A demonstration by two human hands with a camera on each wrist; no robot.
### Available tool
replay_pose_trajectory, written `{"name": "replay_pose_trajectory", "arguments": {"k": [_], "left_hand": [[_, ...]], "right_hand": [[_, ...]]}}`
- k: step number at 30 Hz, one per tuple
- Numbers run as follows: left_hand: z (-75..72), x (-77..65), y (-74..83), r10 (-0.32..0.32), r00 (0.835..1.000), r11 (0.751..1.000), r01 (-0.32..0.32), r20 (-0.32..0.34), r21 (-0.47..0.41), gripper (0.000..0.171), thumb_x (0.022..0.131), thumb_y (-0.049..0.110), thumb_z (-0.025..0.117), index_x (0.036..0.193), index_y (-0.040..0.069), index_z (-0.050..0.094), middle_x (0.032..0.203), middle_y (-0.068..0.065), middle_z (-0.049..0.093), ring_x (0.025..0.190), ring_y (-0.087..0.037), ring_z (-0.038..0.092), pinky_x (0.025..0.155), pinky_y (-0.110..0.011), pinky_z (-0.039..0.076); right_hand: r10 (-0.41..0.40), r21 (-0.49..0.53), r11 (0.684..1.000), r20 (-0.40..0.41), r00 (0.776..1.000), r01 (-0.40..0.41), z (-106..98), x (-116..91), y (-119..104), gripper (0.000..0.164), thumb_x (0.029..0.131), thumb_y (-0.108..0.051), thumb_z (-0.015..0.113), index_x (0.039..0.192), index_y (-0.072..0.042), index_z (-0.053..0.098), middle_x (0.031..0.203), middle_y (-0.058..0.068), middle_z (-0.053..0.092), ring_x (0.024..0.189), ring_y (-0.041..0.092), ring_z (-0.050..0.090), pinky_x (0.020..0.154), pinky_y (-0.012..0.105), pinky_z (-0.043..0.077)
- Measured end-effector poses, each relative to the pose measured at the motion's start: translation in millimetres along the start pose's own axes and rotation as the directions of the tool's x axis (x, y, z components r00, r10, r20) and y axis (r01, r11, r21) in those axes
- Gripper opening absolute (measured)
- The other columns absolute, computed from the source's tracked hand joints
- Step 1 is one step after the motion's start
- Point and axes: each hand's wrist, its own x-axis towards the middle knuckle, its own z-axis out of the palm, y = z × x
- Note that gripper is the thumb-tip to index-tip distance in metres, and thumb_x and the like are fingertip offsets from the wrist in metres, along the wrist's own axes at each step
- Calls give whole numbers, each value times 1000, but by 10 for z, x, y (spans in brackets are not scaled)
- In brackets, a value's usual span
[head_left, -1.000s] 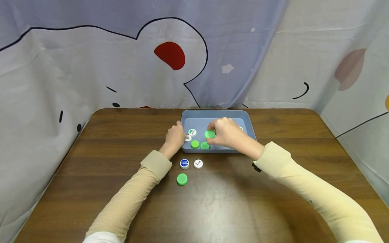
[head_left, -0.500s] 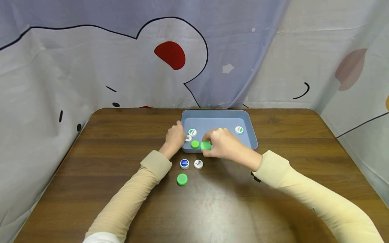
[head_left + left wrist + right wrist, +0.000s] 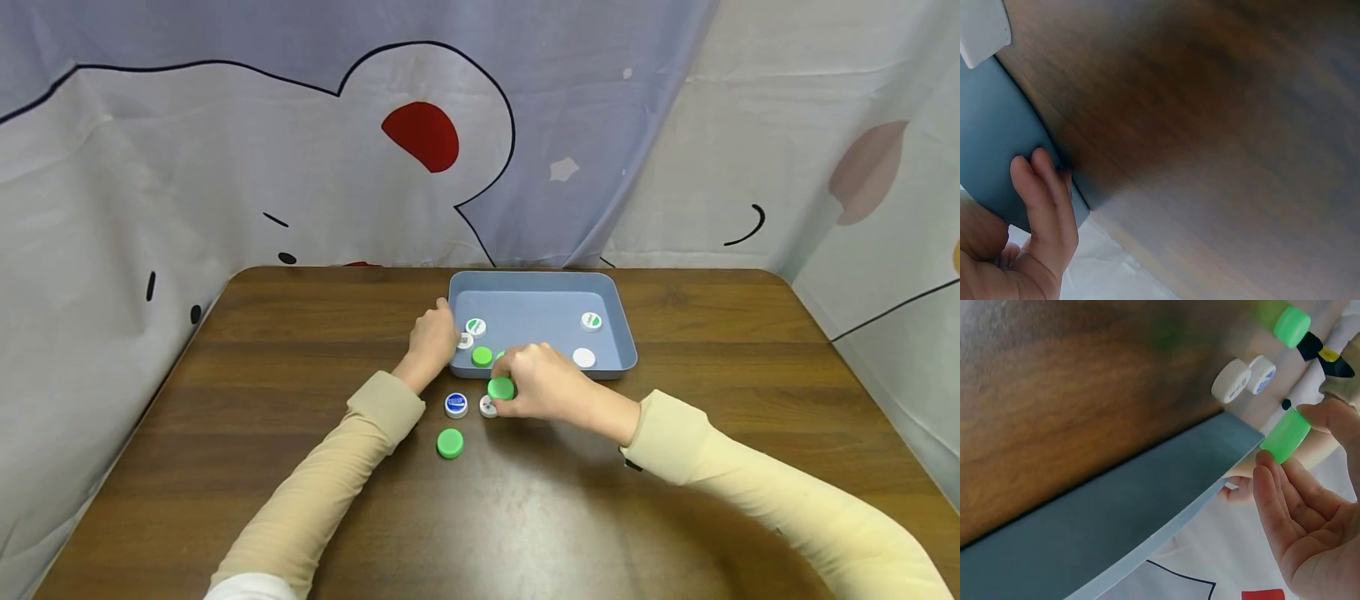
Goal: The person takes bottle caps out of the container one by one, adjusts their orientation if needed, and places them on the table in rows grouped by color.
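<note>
My right hand (image 3: 551, 383) pinches a green bottle cap (image 3: 501, 389) between thumb and fingertips, just in front of the tray's near wall. In the right wrist view the held cap (image 3: 1286, 435) is tilted on edge. Below it in the head view, a white bottle cap (image 3: 487, 408) on the table is partly covered. My left hand (image 3: 432, 340) holds the blue-grey tray (image 3: 536, 282) at its left side; the left wrist view has fingers (image 3: 1044, 200) along the outer wall and the thumb over by the rim.
Inside the tray lie several caps, including a white one (image 3: 583, 358), a white-and-green one (image 3: 591, 322) and a green one (image 3: 482, 357). On the wooden table (image 3: 315, 350) before it are a blue-and-white cap (image 3: 456, 406) and a green cap (image 3: 450, 443). A printed curtain (image 3: 315, 167) hangs behind.
With the green cap, my right hand has come from over the tray toward me, past its near wall. White caps at the tray's right have come into view. My left hand stays put.
</note>
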Motion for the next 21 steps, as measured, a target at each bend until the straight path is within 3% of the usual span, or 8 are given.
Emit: {"name": "replay_pose_trajectory", "arguments": {"k": [21], "left_hand": [[5,-8,-2,8,1000,1000,-8,-23,5,47,95,11,56,135,-8,39,110,-27,65,98,-39,66,78,-46,55]], "right_hand": [[-80,15,997,82,993,79,257,-144,-143,15,68,-24,78,78,-17,69,70,-9,61,61,3,49,59,22,46]]}}
